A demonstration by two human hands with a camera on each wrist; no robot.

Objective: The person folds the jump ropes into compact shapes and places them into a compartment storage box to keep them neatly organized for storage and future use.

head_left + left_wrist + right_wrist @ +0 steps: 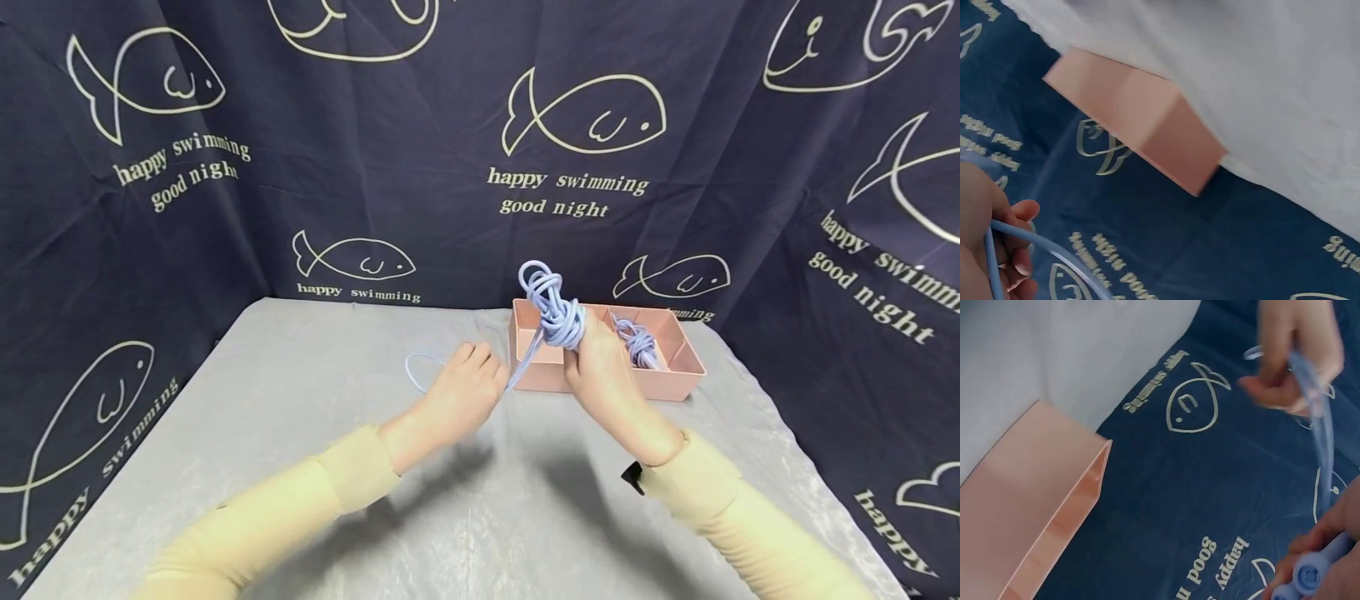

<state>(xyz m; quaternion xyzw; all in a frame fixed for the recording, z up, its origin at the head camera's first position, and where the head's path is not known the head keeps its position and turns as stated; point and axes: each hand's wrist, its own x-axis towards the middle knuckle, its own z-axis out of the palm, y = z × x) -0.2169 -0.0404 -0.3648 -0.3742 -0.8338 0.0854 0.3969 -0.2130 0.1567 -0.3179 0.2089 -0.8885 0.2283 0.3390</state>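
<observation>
A bundled blue jump rope point(558, 312) is held up in front of the box by my right hand point(600, 367). In the right wrist view its handles point(1310, 573) stick out of that hand's grip, round ends showing. My left hand point(468, 383) pinches a length of the rope that runs down from the bundle, and a loop of cord point(422, 371) pokes out beyond its fingers. The left wrist view shows the cord point(1054, 247) passing between thumb and fingers.
Behind the right hand stands a pink divided box point(540, 377) on the grey-covered table point(360, 375). Another blue cord bundle point(637, 343) lies in its right part. Dark fish-printed cloth point(450, 183) hangs round the back and sides.
</observation>
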